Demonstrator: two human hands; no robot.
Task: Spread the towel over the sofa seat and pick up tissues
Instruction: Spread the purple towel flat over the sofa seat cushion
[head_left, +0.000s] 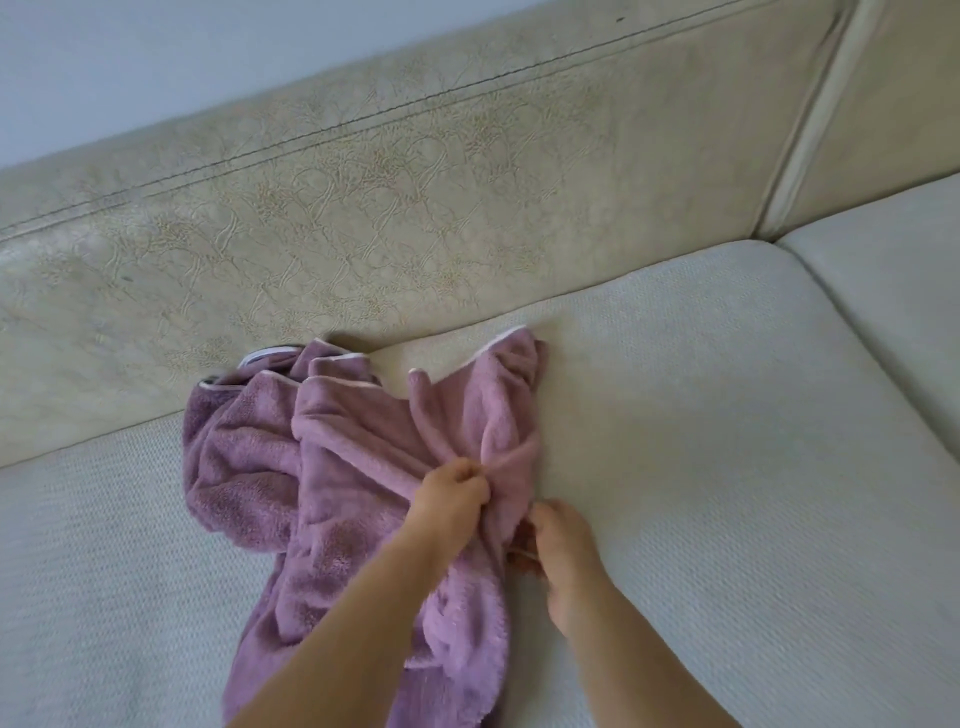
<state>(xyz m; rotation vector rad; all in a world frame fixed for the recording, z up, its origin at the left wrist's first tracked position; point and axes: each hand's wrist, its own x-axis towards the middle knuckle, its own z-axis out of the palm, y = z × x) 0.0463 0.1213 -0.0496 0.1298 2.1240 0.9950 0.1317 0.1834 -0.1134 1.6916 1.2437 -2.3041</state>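
The sofa backrest (415, 208) runs across the upper view, with the seat cushion (701, 441) below it and a neighbouring cushion (893, 291) at the right. The purple towel (353, 467) lies crumpled on the seat cushion. Its far folds, edged with white trim (332, 358), touch the backrest, and its near end trails toward me.

My left hand (452, 493) is on top of the towel's right portion, fingers (467, 478) curled tight around a gathered bunch of fabric. My right hand (561, 540) is just beside it at the towel's right edge. Its fingers (540, 514) are curled downward, pinching that edge against the cushion. The towel extends left and away from both hands.
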